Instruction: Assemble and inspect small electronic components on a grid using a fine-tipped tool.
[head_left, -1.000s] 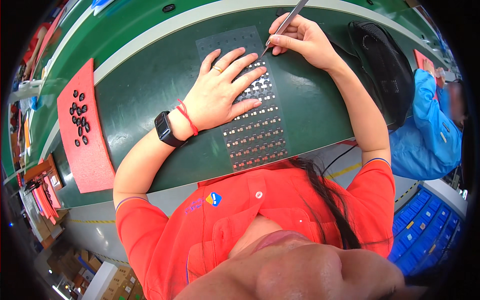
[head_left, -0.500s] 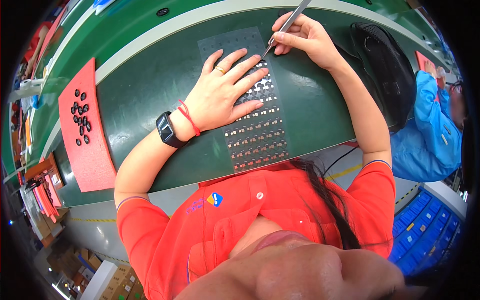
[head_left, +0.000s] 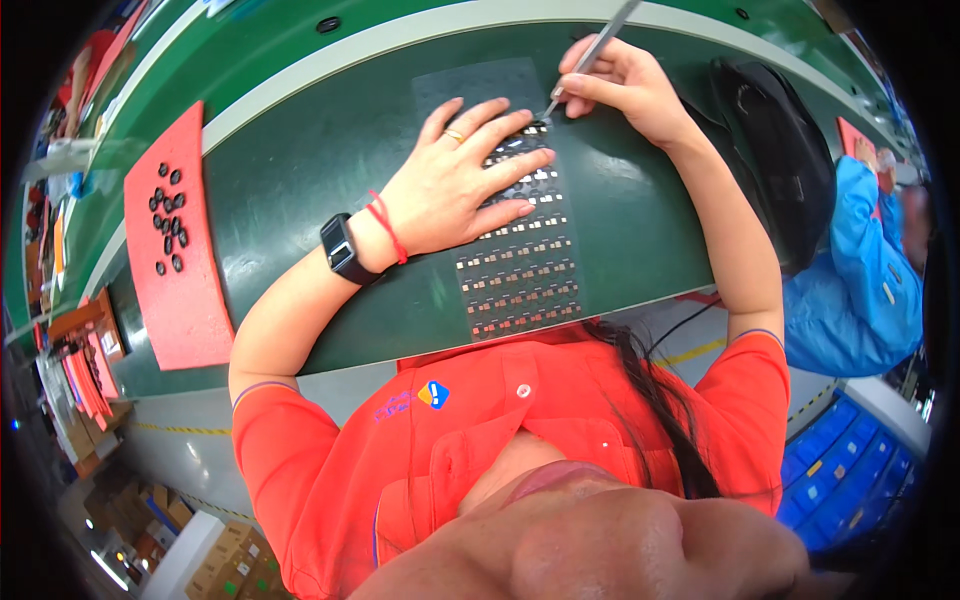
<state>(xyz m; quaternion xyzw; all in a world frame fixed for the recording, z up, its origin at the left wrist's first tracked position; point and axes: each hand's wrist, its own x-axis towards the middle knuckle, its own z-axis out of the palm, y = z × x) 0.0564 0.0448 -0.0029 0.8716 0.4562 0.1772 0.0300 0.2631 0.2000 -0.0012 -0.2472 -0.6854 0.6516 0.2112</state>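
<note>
Your left hand [head_left: 455, 190] lay flat, fingers spread, on the clear plastic sheet of small square parts [head_left: 520, 250] mid-mat; your right hand [head_left: 620, 85] pinched slim metal tweezers [head_left: 585, 60] near the dark green mat's [head_left: 300, 180] far edge.

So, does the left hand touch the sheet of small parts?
Touching. The head view shows the left hand lying flat on the sheet of small parts, fingers spread over its rows.

A red mat [head_left: 175, 270] dotted with black pieces [head_left: 168, 218] lies left on the dark green table [head_left: 300, 160]. The clear sheet [head_left: 510, 200] carries rows of small brown-and-black squares.
</note>
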